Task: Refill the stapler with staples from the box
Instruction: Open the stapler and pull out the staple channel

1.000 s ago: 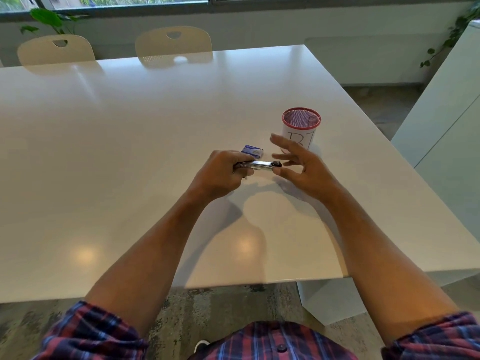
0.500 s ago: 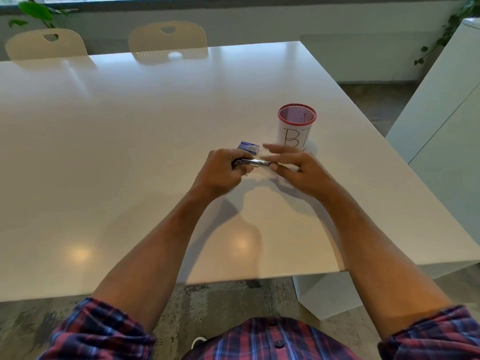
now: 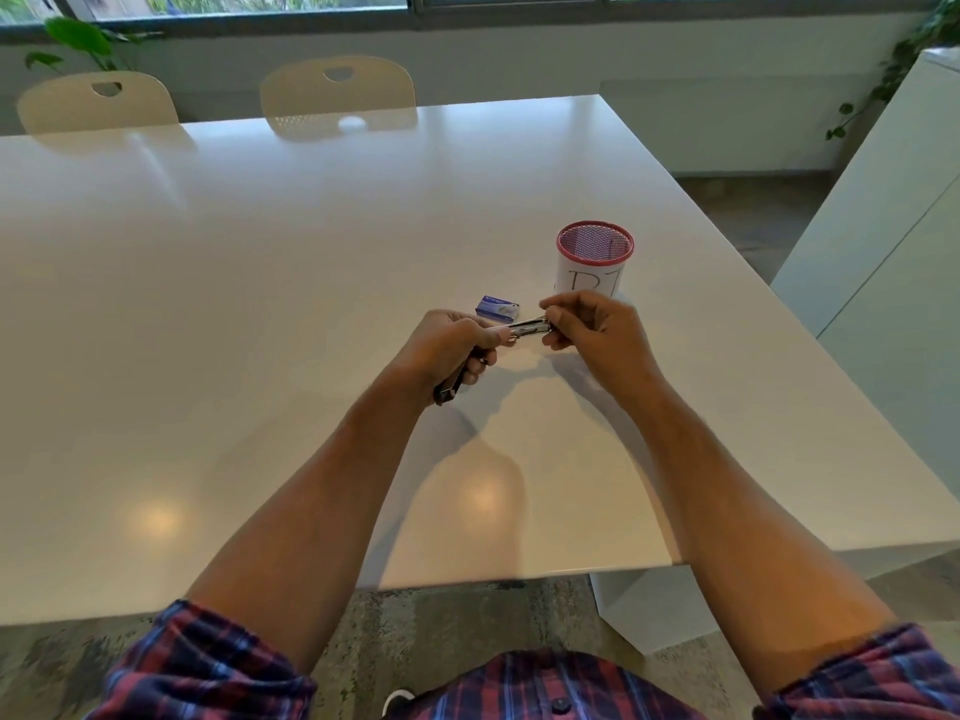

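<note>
A small metal stapler [image 3: 524, 328] is held above the white table [image 3: 260, 304]. My left hand [image 3: 449, 350] grips its rear part, whose dark end sticks out below the fist. My right hand [image 3: 592, 330] pinches the stapler's shiny front end with curled fingers. Just behind the hands, a small blue staple box [image 3: 497, 308] lies flat on the table with its lid closed.
A red mesh pen cup [image 3: 595, 259] with a white paper label stands to the right behind my right hand. Two cream chairs [image 3: 337, 93] sit at the table's far side. A white cabinet [image 3: 893, 241] stands to the right.
My right hand went from spread fingers beside the stapler's tip to a curled pinch on its front end. The left hand kept its grip on the stapler.
</note>
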### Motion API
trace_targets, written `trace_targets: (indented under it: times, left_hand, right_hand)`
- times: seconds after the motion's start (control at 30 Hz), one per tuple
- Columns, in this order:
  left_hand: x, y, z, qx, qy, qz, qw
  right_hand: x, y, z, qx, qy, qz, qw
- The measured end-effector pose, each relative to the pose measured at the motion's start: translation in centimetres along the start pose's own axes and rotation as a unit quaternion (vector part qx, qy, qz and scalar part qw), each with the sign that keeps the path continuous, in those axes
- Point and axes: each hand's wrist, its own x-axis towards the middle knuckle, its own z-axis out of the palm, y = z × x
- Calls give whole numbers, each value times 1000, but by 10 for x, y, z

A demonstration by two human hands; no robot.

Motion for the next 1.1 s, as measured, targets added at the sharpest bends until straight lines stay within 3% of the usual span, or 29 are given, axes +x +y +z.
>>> trace_targets:
  times: [0.17,0.4,0.73,0.93,1.1]
  left_hand:
    - [5,-3,-1,-42,-16,-64,997]
    - [9,2,-3,-112,-63,-128,983]
    - [10,3,-4,-165,-93,-148,971]
    - [11,2,-8,-202,-113,-163,959]
    - [10,5,-8,-214,-129,-150,957]
  right_hand:
    - [-2,4,3,12,19,-1,1000]
    - [-7,8,7,-66,48,-115,990]
    - [-3,18,15,-251,148,-271,917]
    - [-6,14,16,-304,128,-273,904]
    - [-5,13,18,-326,68,-315,889]
